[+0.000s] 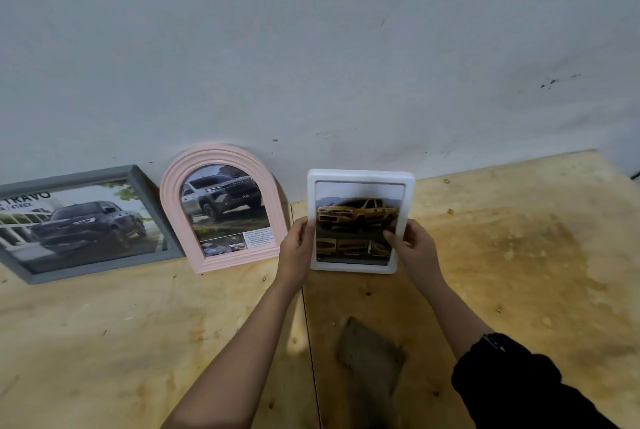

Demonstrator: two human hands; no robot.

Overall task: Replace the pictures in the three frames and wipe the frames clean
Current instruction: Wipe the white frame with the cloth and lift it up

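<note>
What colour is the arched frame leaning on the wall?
Pale pink, with ridged moulding: the arched frame shows best in the head view, the only one.

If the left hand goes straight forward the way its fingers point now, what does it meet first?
The left hand already grips the white frame by its edge. Going on up and away, it would probably reach the wall; depth is unclear.

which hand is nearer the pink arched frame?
Left. The left hand grips the left edge of the white frame, just right of the pink arched frame. The right hand holds the white frame's far, right edge.
</note>
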